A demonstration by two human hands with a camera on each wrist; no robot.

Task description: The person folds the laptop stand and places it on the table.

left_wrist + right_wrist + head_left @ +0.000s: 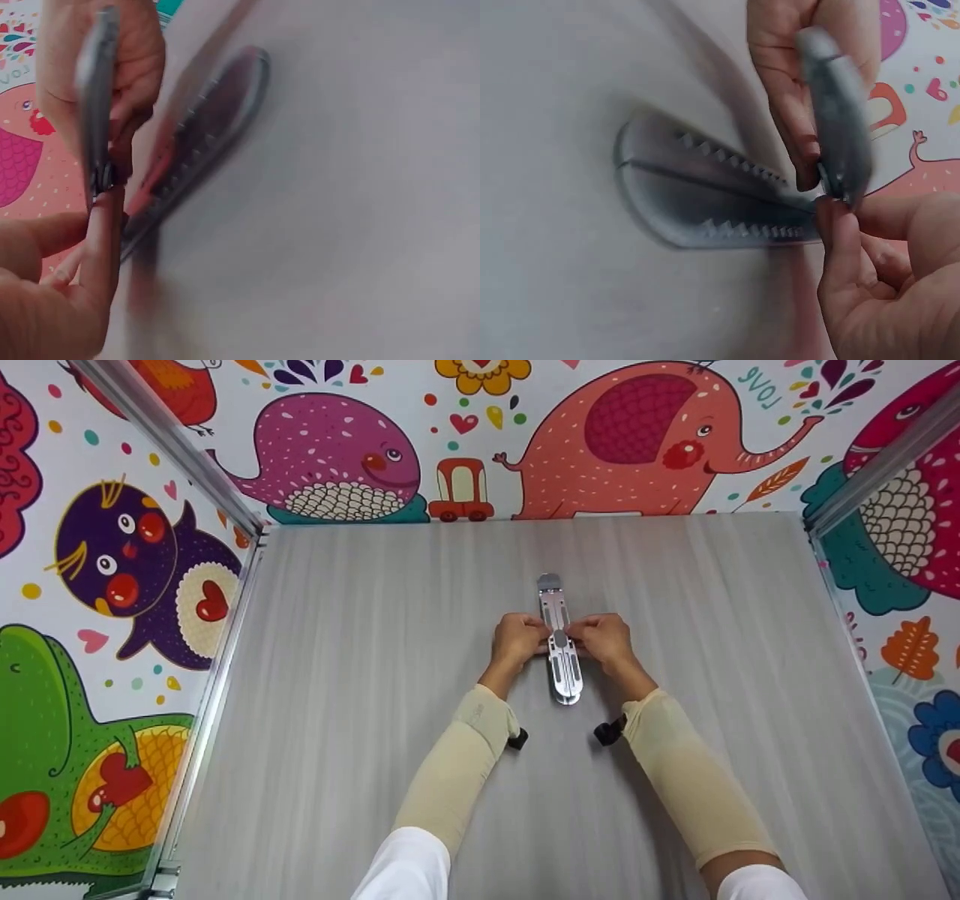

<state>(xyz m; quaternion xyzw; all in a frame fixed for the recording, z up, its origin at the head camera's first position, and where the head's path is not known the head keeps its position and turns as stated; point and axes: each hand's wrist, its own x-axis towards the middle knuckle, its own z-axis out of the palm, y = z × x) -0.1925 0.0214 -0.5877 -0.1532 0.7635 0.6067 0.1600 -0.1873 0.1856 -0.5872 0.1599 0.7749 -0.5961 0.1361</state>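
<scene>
A silver folding laptop stand [559, 660] points lengthwise away from me over the table, mostly folded together, a grey oval pad at its middle. My left hand [517, 639] pinches its left edge near that pad. On the opposite edge, the fingers of my right hand [604, 640] pinch it at about the same height. Seen from the left wrist, an upper bar [96, 97] stands apart from a lower notched part [225, 112], both blurred. The right wrist view shows two rows of notches along the lower part [705, 187], spread at an angle from the upper bar [840, 120].
The grey wood-grain table [360, 660] stretches around both arms. Metal frame rails [217, 690] run along its sides, and printed cartoon panels [337, 457] stand at the back and sides. A black wrist camera [609, 730] hangs under the right sleeve.
</scene>
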